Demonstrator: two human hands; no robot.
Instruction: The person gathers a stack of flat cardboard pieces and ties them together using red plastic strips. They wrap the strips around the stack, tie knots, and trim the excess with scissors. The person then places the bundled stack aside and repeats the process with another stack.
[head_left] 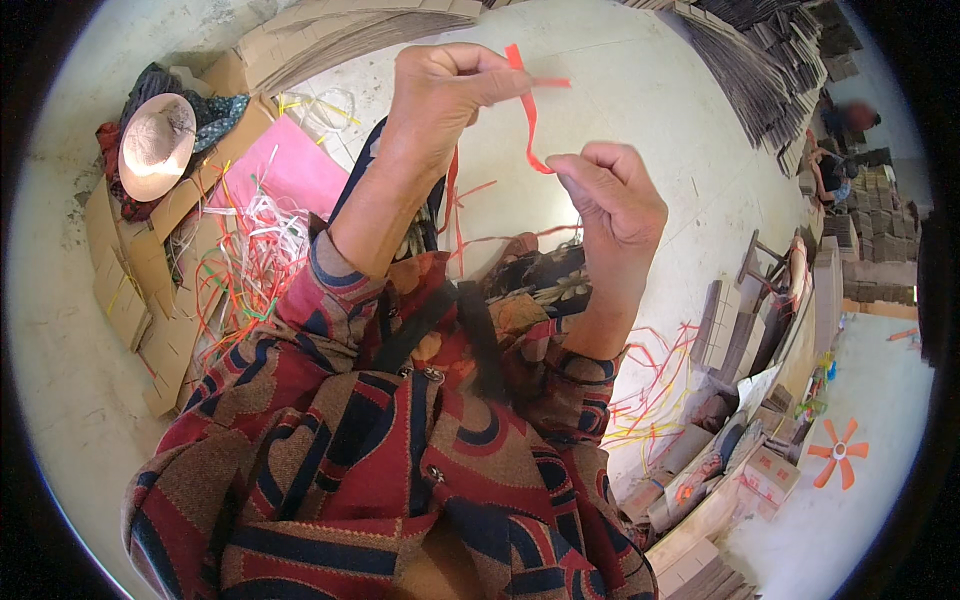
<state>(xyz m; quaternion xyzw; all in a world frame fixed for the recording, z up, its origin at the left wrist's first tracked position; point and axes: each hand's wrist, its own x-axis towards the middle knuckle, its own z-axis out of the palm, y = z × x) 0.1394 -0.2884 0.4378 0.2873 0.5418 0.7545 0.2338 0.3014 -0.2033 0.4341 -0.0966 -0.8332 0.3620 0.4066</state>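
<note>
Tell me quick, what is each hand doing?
Left hand: closed, pinching the red strip.
Right hand: closed, pinching the strip's lower end.

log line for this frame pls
left hand: pinches red strap | right hand: holds its lower end | floor: loose straps, hat

A thin, glossy red plastic strip (pixel 528 120) is seen; matt brown cardboard sheets (pixel 130 290), patterned woven cloth sleeves (pixel 330 290) and rough concrete floor (pixel 640 120) are shown.

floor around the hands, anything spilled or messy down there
Yes: loose coloured strips lie tangled over the flattened cardboard at the left, with more scattered at the right. Both hands hold one red strip.
</note>
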